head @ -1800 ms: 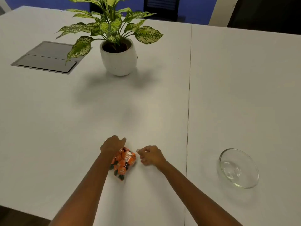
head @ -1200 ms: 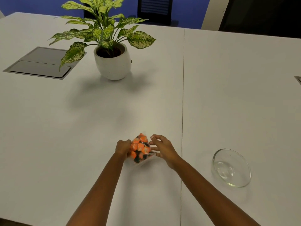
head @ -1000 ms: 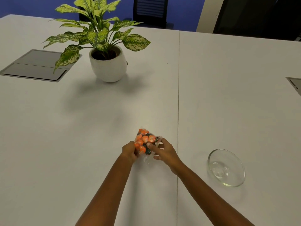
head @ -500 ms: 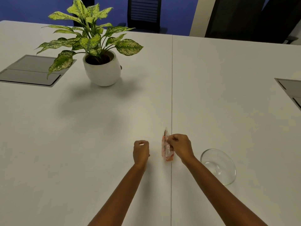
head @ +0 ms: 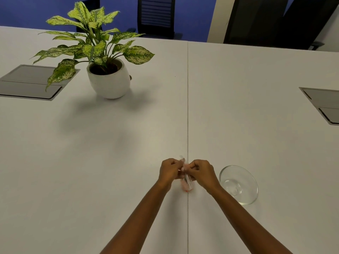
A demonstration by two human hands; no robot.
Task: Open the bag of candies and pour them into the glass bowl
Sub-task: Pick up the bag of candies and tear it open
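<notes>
Two hands, left (head: pixel 169 172) and right (head: pixel 201 173), pinching one candy bag (head: pixel 186 182); one glass bowl (head: pixel 238 184) nearby.

I look down on a wide white desk (head: pixel 247 107) split by a thin seam (head: pixel 187 107) running from 12 to 6 o'clock. At 10 o'clock stands a leafy green plant in a round white pot (head: pixel 109 79), with a grey recessed panel (head: pixel 27 83) beside it. Another grey panel (head: pixel 324 105) sits at 3 o'clock. Beyond the far edge are a blue wall (head: pixel 36 10) and black office chairs (head: pixel 156 15). Soft overhead light throws diffuse shadows.
</notes>
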